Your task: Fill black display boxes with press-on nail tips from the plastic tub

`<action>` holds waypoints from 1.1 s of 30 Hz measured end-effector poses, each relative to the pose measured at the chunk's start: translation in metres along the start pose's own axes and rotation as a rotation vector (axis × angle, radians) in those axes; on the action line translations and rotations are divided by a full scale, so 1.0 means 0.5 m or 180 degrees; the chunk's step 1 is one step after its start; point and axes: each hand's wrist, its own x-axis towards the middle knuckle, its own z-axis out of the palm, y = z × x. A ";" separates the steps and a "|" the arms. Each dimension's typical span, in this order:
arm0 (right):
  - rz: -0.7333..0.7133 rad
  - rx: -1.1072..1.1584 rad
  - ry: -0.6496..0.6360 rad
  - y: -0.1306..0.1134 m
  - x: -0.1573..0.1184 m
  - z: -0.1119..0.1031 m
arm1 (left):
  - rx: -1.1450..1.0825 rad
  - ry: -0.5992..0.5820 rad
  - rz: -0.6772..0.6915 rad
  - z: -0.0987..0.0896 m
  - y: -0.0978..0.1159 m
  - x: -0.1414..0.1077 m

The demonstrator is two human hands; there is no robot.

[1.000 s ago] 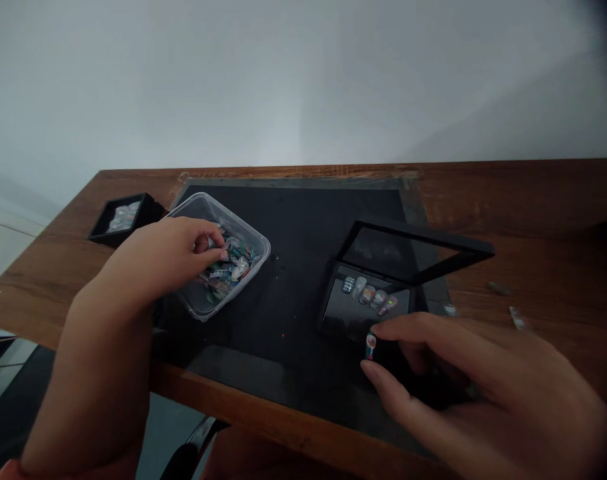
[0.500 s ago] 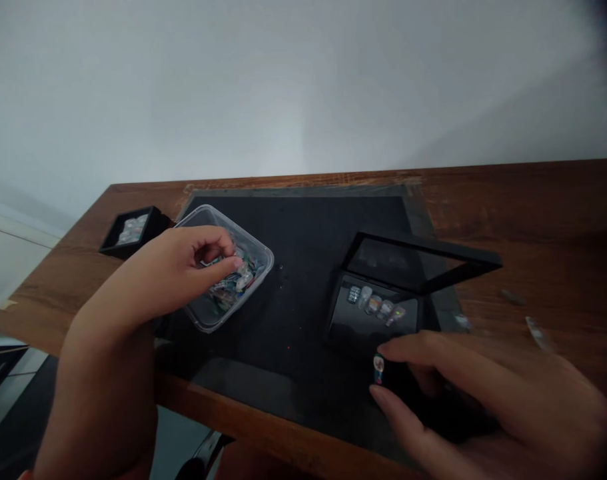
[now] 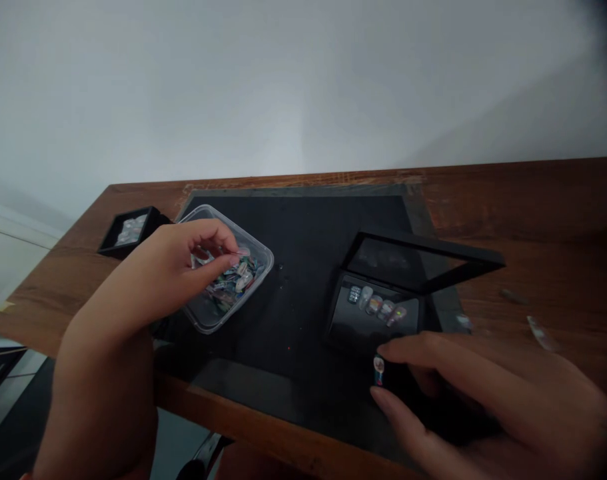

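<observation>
My right hand (image 3: 463, 393) pinches a small decorated press-on nail (image 3: 378, 369) by its two ends, between thumb and index finger. Just beyond it stands a black display case (image 3: 368, 330) with its windowed lid (image 3: 463, 257) raised; a row of several press-on nails (image 3: 374, 305) lies inside. My left hand (image 3: 203, 257) is over a clear plastic tub (image 3: 260, 283) holding a heap of loose press-on nails (image 3: 243, 275). Its thumb and index finger are closed on what looks like a pinkish press-on nail (image 3: 244, 252), only partly visible.
A smaller black box (image 3: 114, 230) with clear pieces in it stands at the left, behind my left forearm. A black mat (image 3: 303, 227) covers the middle of the wooden table (image 3: 533, 200). Small scraps (image 3: 538, 330) lie at the right, and a pale wall rises behind.
The left fingertips have lifted slightly from the heap, and a pinkish edge now shows at them. My right hand and its nail have hardly moved.
</observation>
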 end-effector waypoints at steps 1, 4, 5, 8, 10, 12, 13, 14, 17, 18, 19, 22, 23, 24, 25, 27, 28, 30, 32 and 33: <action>-0.0030 -0.0001 0.0001 0.000 0.001 0.001 | 0.0003 0.0014 -0.0001 -0.001 0.002 0.000; -0.0122 -0.0005 -0.0036 -0.001 0.004 0.003 | -0.0019 -0.0014 -0.0092 -0.004 0.009 -0.001; -0.0114 -0.0030 -0.0052 0.000 0.004 0.004 | -0.0011 -0.0018 -0.0126 -0.004 0.009 -0.001; -0.0106 -0.0007 -0.0008 0.003 0.003 0.006 | -0.0049 0.0106 -0.0049 0.000 0.003 0.000; -0.0121 0.0060 0.0054 0.005 0.002 0.007 | -0.0100 0.0200 0.0051 0.004 -0.005 0.002; -0.0132 0.0097 0.0097 0.006 0.000 0.008 | -0.0123 0.0257 0.0113 0.007 -0.012 0.003; -0.0126 0.0099 0.0067 0.005 -0.001 0.007 | -0.0113 0.0261 0.0124 0.007 -0.013 0.004; -0.0121 0.0104 0.0064 0.004 -0.002 0.007 | -0.0098 0.0268 0.0138 0.007 -0.014 0.004; -0.0132 0.0106 0.0067 0.003 -0.004 0.005 | -0.0083 0.0300 0.0179 0.005 -0.014 0.002; -0.0163 0.0114 0.0071 0.002 -0.004 0.005 | -0.0104 0.0314 0.0197 0.003 -0.013 0.001; -0.0184 0.0119 0.0075 0.002 -0.004 0.005 | -0.0148 0.0337 0.0217 0.002 -0.012 0.000; -0.0182 0.0163 0.0056 0.001 -0.003 0.006 | -0.0327 0.0350 0.0255 -0.001 -0.010 -0.002; -0.0150 0.0171 0.0052 0.000 -0.003 0.007 | -0.0387 0.0336 0.0265 -0.001 -0.009 -0.002; -0.0134 0.0172 0.0047 -0.001 -0.003 0.007 | -0.0437 0.0326 0.0281 -0.001 -0.008 -0.002; -0.0109 0.0160 0.0044 -0.001 -0.004 0.008 | -0.0474 0.0321 0.0307 -0.001 -0.007 -0.002; -0.0108 0.0131 0.0069 -0.002 -0.006 0.008 | -0.0503 0.0304 0.0366 0.001 -0.006 0.000; -0.0112 0.0126 0.0086 -0.003 -0.007 0.007 | -0.0507 0.0290 0.0399 0.001 -0.005 0.000; -0.0120 0.0119 0.0050 -0.002 -0.010 0.007 | -0.0527 0.0268 0.0465 0.003 -0.004 0.000; -0.0090 0.0104 0.0017 -0.001 -0.012 0.007 | -0.0603 0.0240 0.0534 0.003 -0.003 -0.002; -0.0076 0.0096 0.0014 -0.001 -0.012 0.007 | -0.0674 0.0228 0.0571 0.002 -0.001 -0.003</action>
